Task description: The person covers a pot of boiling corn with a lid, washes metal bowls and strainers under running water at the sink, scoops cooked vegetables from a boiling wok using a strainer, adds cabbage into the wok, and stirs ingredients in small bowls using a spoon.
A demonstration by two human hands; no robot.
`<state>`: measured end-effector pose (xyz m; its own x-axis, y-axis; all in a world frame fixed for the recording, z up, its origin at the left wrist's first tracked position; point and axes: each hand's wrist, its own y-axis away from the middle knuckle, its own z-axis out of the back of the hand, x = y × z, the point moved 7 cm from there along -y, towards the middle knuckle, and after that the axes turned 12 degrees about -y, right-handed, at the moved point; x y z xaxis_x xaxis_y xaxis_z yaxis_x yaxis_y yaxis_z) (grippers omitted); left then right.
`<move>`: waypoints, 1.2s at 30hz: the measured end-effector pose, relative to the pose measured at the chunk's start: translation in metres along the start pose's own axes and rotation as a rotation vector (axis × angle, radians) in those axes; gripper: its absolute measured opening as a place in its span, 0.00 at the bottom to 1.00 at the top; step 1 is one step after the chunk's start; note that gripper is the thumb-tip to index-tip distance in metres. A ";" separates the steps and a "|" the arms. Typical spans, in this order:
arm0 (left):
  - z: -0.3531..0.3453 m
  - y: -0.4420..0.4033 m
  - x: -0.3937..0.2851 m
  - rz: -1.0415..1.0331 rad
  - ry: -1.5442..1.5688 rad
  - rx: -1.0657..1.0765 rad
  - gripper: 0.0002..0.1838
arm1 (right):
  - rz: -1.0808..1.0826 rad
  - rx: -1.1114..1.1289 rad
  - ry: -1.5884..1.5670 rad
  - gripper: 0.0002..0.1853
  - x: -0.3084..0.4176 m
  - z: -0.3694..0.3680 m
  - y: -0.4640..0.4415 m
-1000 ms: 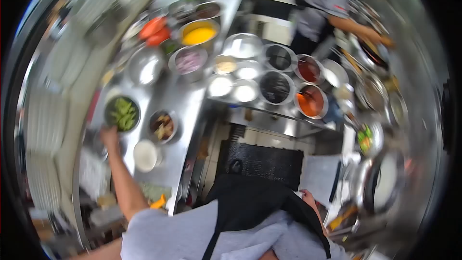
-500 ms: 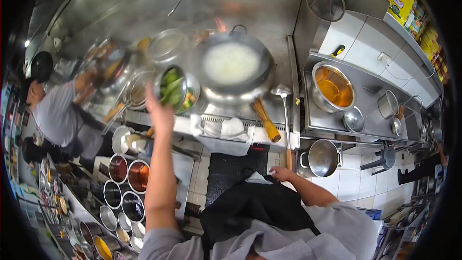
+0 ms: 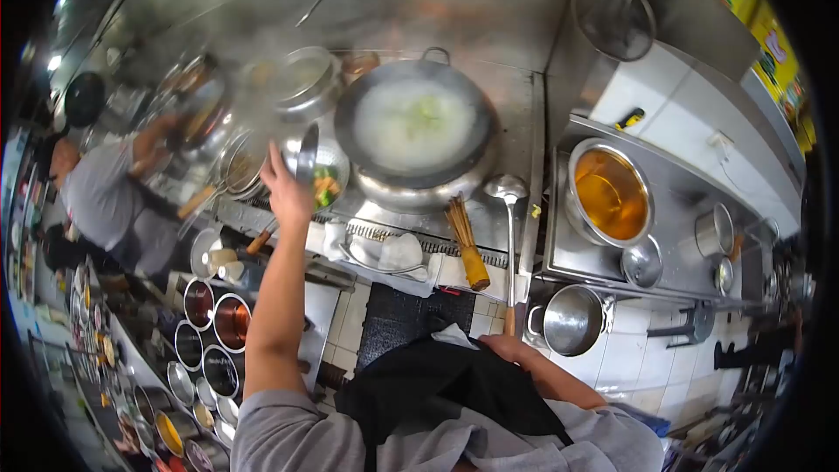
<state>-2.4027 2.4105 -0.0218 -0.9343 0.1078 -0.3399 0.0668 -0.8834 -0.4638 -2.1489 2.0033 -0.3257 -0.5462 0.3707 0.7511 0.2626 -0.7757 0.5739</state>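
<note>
My left hand (image 3: 290, 192) grips a metal bowl (image 3: 307, 154), tilted nearly edge-on beside the large wok (image 3: 376, 157). Pale bubbling liquid fills the wok, with green vegetable pieces (image 3: 424, 114) in its middle. Just behind the bowl, a perforated strainer (image 3: 336, 160) holds orange and green pieces (image 3: 326, 189). My right hand (image 3: 502, 346) is low at the apron, next to the wooden handle end of a long ladle (image 3: 510, 253) and a white cloth (image 3: 454, 336). Its fingers are mostly hidden.
A bamboo brush (image 3: 468, 245) lies right of a folded cloth (image 3: 401, 252). An orange-liquid pot (image 3: 609, 197) stands right; an empty pot (image 3: 572, 321) is below. A co-worker (image 3: 109, 197) works at the left stove. Sauce pots (image 3: 232, 322) stand lower left. Steam rises above the stove.
The view has swung from the prep counter to the stove. My left hand has brought the bowl of greens over and tipped it; greens now show in the wok.
</note>
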 end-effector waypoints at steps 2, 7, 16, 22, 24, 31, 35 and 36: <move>0.006 0.050 0.058 -0.047 -0.007 -0.004 0.46 | 0.014 0.106 0.101 0.21 0.044 0.023 -0.017; 0.075 0.196 0.209 0.265 -0.083 0.052 0.49 | 0.156 0.229 0.209 0.20 0.134 0.064 -0.083; 0.297 0.413 0.353 1.086 0.496 -0.883 0.35 | 0.227 0.654 -0.043 0.19 0.280 -0.038 -0.198; 0.372 0.564 0.347 1.220 0.366 -1.126 0.35 | 0.091 0.948 0.100 0.18 0.294 -0.175 -0.196; 0.385 0.638 0.346 1.330 0.304 -1.336 0.36 | 0.070 0.994 0.235 0.18 0.275 -0.208 -0.208; 0.458 0.790 0.336 1.428 0.159 -1.869 0.36 | 0.496 1.101 0.396 0.17 0.228 -0.240 -0.240; 0.485 0.846 0.375 1.432 0.181 -2.024 0.36 | 0.434 0.976 0.473 0.17 0.193 -0.242 -0.278; 0.488 0.864 0.391 1.437 0.201 -2.035 0.36 | 0.348 0.937 0.476 0.17 0.183 -0.240 -0.288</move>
<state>-2.8809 1.4673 -0.1564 -0.0400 0.2488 -0.9677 0.5211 0.8316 0.1923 -2.5154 2.1715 -0.4321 -0.5230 -0.1831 0.8325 0.8494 -0.0307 0.5269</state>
